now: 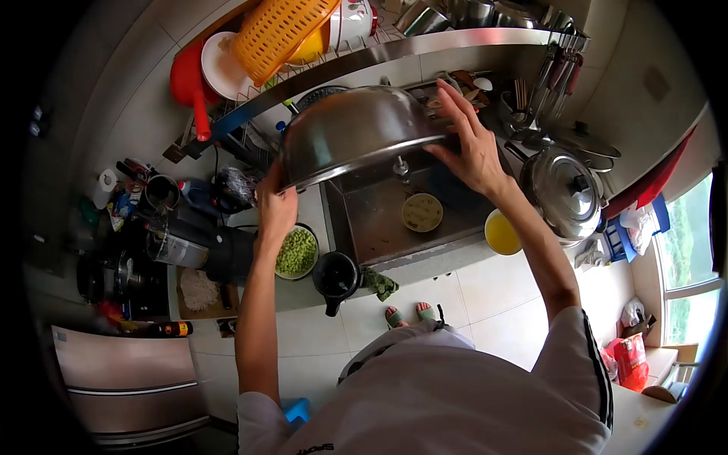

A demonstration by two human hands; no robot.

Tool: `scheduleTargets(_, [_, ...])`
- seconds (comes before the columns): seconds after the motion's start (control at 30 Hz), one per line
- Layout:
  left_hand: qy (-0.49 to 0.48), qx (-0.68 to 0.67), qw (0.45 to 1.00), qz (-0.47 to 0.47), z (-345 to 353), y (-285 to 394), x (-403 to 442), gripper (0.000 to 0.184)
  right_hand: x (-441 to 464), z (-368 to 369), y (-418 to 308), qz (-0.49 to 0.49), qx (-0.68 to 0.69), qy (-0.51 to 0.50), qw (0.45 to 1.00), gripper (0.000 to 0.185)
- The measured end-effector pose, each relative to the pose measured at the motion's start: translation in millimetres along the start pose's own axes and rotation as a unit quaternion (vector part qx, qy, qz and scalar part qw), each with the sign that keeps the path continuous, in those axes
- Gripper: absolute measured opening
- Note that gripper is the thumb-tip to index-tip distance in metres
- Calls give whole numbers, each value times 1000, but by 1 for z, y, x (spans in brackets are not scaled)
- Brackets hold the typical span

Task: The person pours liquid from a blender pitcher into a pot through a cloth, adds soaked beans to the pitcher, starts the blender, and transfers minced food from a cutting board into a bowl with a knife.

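Note:
A large stainless steel bowl [356, 125] is raised above the sink [371, 227], tilted with its rounded outside facing up. My left hand [275, 206] is closed around the bowl's left rim. At the right rim my right hand [472, 155] holds the bowl, thumb by the edge and long fingers stretched up beside it. Inside the sink, below the bowl, lies a small patterned dish [422, 212]. Near my left wrist stands a bowl of chopped green pieces [297, 252]. Part of the sink and faucet is hidden behind the steel bowl.
A black jug [336, 277] stands at the counter's front edge beside a green cloth [379, 283]. To the right are a yellow-filled bowl [502, 231] and a lidded pot [563, 189]. Overhead runs a metal shelf [394, 50] with an orange basket [280, 34].

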State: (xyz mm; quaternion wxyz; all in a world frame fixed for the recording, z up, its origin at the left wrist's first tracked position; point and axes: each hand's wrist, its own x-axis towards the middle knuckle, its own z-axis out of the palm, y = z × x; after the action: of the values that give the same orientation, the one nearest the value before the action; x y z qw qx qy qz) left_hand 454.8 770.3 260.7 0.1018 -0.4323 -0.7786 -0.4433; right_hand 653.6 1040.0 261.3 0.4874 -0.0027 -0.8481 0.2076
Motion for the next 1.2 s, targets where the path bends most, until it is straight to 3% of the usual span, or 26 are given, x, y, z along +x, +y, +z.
scheduleTargets(0.13, [14, -29, 995, -98, -22, -18, -6, 23, -56, 34, 21, 106, 57, 33, 992, 68])
scheduleTargets(0.27, [74, -102, 971, -202, -28, 6, -9, 27, -138, 81, 40, 156, -64, -140, 976, 66])
scheduleTargets(0.4, [98, -108, 973, -180, -29, 11, -9, 27, -174, 106, 36, 157, -83, -205, 963, 69])
scheduleTargets(0.53, [101, -107, 971, -187, -22, 20, -13, 26, -137, 119, 3, 101, -81, -227, 965, 85])
scheduleTargets(0.6, [101, -109, 973, -179, -15, 27, -16, 25, -99, 123, -32, 99, -2, -229, 968, 92])
scheduleTargets(0.67, [92, -102, 974, -178, -9, 26, -21, 24, -74, 148, -59, 83, 68, -225, 968, 89])
scheduleTargets(0.73, [91, -81, 977, -175, -3, 24, -27, 24, -50, 161, -81, 120, 116, -288, 943, 86])
scheduleTargets(0.83, [90, -3, 988, -128, -9, 9, -36, 22, -56, 188, -69, 120, 28, -246, 961, 84])
scheduleTargets(0.9, [94, 35, 988, -121, -19, 11, -38, 22, -64, 198, -44, 192, -26, -232, 953, 85])
scheduleTargets(1.0, [87, 87, 982, -144, -33, 18, -38, 24, -66, 175, -17, 206, -153, -297, 920, 88])
scheduleTargets(1.07, [82, 116, 977, -158, -38, 9, -41, 25, -78, 165, 0, 125, -216, -251, 935, 93])
scheduleTargets(1.13, [86, 120, 975, -168, -36, -3, -47, 27, -85, 153, 8, 110, -182, -222, 952, 89])
scheduleTargets(1.2, [83, 125, 974, -171, -37, -10, -49, 27, -89, 136, 11, 122, -91, -92, 984, 74])
